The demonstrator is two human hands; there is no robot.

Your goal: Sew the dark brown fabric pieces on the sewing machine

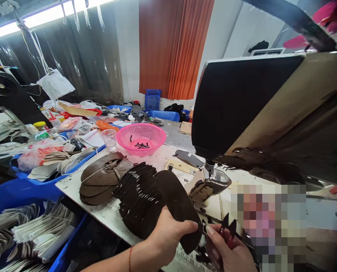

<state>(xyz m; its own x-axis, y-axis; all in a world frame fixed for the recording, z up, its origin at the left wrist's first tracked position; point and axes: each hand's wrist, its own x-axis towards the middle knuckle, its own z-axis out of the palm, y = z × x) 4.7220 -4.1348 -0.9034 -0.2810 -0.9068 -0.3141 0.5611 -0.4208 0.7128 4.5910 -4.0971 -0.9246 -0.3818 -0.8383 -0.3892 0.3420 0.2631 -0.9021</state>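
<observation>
My left hand point(165, 234) grips the lower part of a dark brown, insole-shaped piece point(175, 194), thumb on top. Close to its right edge, my right hand point(231, 253) has thumb and forefinger pinched around something small and dark. That same hand also holds a pair of thread snips point(228, 228), dark pointed blades up, with a reddish grip partly hidden by the fingers. Beside the held piece lies a fanned stack of similar dark pieces point(138, 194). Left of that sits a tied bundle of brown pieces point(99, 181). Small black tabs point(204, 251) lie under my hands.
A sewing machine point(245, 109) overhangs the table on the right, its foot just beyond my hands. A pink basket point(159, 141) with small black bits stands behind the stacks. Blue bins point(72, 247) of cut pieces line the left. A pixelated patch covers the lower right.
</observation>
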